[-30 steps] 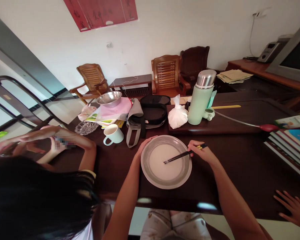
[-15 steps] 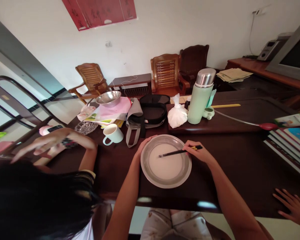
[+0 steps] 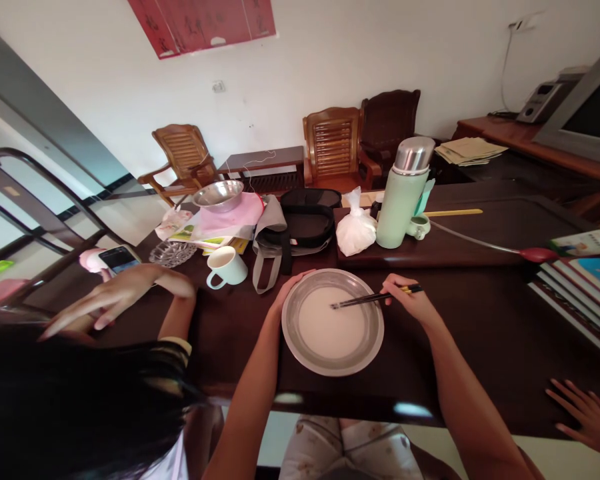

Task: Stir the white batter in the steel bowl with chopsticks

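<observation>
Head view: the left hand (image 3: 291, 288) is partly open, its fingers curved along the outer left side of a wide metal bowl (image 3: 331, 369), touching the rim. The right hand (image 3: 404, 295) is closed on a pair of chopsticks (image 3: 363, 302), gripped near their gold-marked upper ends. The two hands are apart, one at either side of the bowl, which rests on the dark surface (image 3: 230, 353). The chopsticks slant across the right rim, their pale-coated tips at the milky liquid (image 3: 330, 333); how deep they reach cannot be told.

Compared with half a second earlier, the right hand and the tips lie farther right, while the left hand and bowl hold their positions. At left, another person's hand (image 3: 117, 297) hangs lower, and a phone (image 3: 119, 260) shows more fully beyond it.

Materials and shapes: the bowl is round, dull grey and broad-rimmed; the liquid is opaque and off-white. Beyond it stand a smooth, pale mug (image 3: 233, 269), a knotted, translucent plastic bag (image 3: 356, 235) with white contents, and a cylindrical green flask (image 3: 401, 207) with a shiny metal cap. A ribbed glass dish (image 3: 173, 254) lies beside the mug. The surface is glossy, dark brown.
</observation>
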### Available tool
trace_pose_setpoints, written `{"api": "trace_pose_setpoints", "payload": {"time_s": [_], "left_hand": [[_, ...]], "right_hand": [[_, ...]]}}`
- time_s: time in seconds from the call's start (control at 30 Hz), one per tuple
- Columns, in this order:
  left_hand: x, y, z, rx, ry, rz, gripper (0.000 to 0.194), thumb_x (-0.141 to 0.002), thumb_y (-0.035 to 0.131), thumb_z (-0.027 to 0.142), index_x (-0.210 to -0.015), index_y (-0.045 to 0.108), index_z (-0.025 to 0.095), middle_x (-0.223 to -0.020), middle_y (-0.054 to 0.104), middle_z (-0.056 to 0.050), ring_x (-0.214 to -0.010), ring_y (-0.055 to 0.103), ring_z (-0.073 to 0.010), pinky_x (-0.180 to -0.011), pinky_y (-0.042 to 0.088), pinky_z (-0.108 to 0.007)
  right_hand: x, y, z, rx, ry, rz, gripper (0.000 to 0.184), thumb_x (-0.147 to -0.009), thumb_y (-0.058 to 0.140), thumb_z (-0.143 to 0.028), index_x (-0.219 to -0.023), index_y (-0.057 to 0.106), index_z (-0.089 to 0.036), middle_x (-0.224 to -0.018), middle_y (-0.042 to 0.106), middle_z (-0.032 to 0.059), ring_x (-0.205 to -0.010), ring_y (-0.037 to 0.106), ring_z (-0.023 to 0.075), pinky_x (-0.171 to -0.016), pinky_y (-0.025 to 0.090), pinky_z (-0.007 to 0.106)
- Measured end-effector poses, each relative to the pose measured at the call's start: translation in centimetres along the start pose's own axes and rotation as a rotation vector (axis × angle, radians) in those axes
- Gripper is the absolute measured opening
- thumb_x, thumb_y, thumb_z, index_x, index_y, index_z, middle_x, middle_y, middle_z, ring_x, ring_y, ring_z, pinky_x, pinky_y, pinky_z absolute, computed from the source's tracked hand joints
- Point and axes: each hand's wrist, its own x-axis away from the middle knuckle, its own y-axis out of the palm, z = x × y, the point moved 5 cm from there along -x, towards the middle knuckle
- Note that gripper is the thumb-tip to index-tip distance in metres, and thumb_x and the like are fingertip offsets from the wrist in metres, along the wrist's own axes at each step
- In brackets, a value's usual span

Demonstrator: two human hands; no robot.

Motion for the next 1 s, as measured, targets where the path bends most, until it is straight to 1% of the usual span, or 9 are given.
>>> {"api": "trace_pose_setpoints", "payload": {"time_s": [0.07,0.13,0.23,0.4,0.5,0.6,0.77,0.93,1.0], "left_hand": [[0.0,0.0,0.0,0.0,-0.009,0.006,0.04,-0.078,0.06,0.033,-0.112,0.069,0.014,-0.12,0.064,-0.009,-0.123,0.049,-0.0311,-0.108,0.029,-0.039],[0.0,-0.1,0.0,0.0,-0.01,0.007,0.04,-0.078,0.061,0.033,-0.112,0.069,0.014,-0.118,0.065,-0.009,-0.122,0.049,-0.0312,-0.108,0.029,-0.039],[-0.1,-0.1,-0.1,0.009,-0.005,-0.006,0.041,-0.078,0.06,0.033,-0.113,0.068,0.014,-0.119,0.064,-0.009,-0.122,0.049,-0.0307,-0.109,0.029,-0.038],[0.0,0.1,0.0,0.014,-0.008,-0.016,0.04,-0.079,0.06,0.034,-0.113,0.068,0.014,-0.12,0.064,-0.008,-0.123,0.049,-0.0301,-0.108,0.029,-0.038],[0.2,0.3,0.3,0.006,-0.009,-0.003,0.039,-0.078,0.06,0.033,-0.112,0.069,0.014,-0.117,0.065,-0.008,-0.123,0.049,-0.0304,-0.108,0.029,-0.038],[0.2,0.4,0.3,0.021,-0.022,0.011,0.039,-0.078,0.061,0.033,-0.11,0.07,0.013,-0.115,0.066,-0.009,-0.122,0.049,-0.0311,-0.108,0.029,-0.039],[0.3,0.6,0.4,0.02,-0.021,0.002,0.038,-0.077,0.06,0.032,-0.109,0.07,0.014,-0.116,0.066,-0.009,-0.124,0.047,-0.0312,-0.109,0.028,-0.039],[0.2,0.4,0.4,-0.001,-0.019,0.008,0.036,-0.078,0.06,0.033,-0.108,0.071,0.016,-0.115,0.066,-0.008,-0.124,0.047,-0.0317,-0.108,0.03,-0.039],[0.1,0.2,0.1,0.018,-0.028,0.004,0.038,-0.078,0.06,0.034,-0.11,0.07,0.016,-0.116,0.066,-0.008,-0.122,0.049,-0.0319,-0.108,0.03,-0.04]], "right_hand": [[0.1,0.1,0.2,-0.004,0.04,0.011,0.017,-0.08,0.059,-0.044,-0.065,0.066,-0.037,-0.066,0.068,0.0063,-0.073,0.066,0.027,-0.064,0.052,0.04],[0.2,0.7,0.3,-0.004,0.061,0.002,0.014,-0.077,0.062,-0.044,-0.064,0.066,-0.037,-0.066,0.068,0.0053,-0.073,0.066,0.0267,-0.064,0.052,0.039],[0.1,1.2,0.0,0.003,0.049,0.007,0.012,-0.075,0.063,-0.043,-0.065,0.067,-0.037,-0.068,0.069,0.0045,-0.074,0.066,0.0262,-0.064,0.052,0.039],[0.1,0.2,-0.4,0.001,0.015,0.041,0.019,-0.08,0.058,-0.042,-0.064,0.066,-0.038,-0.064,0.068,0.0064,-0.072,0.065,0.0267,-0.062,0.051,0.039],[0.2,0.7,-0.6,-0.013,-0.01,0.025,0.018,-0.079,0.06,-0.042,-0.062,0.065,-0.037,-0.062,0.067,0.005,-0.069,0.065,0.0258,-0.06,0.051,0.038],[0.2,1.2,-0.9,-0.005,-0.024,-0.001,0.015,-0.078,0.061,-0.042,-0.064,0.067,-0.037,-0.065,0.068,0.0044,-0.071,0.066,0.0256,-0.061,0.051,0.038],[0.2,0.2,-0.5,-0.01,-0.004,0.04,0.019,-0.08,0.059,-0.042,-0.063,0.065,-0.037,-0.064,0.068,0.0064,-0.07,0.066,0.0262,-0.061,0.051,0.039],[0.1,1.0,-0.1,-0.01,0.04,-0.032,0.013,-0.076,0.062,-0.042,-0.065,0.067,-0.037,-0.066,0.068,0.0053,-0.074,0.067,0.0265,-0.06,0.051,0.038],[0.1,0.9,-0.1,-0.007,0.054,-0.028,0.011,-0.076,0.062,-0.043,-0.067,0.067,-0.038,-0.068,0.069,0.005,-0.075,0.067,0.027,-0.061,0.051,0.039]]}}
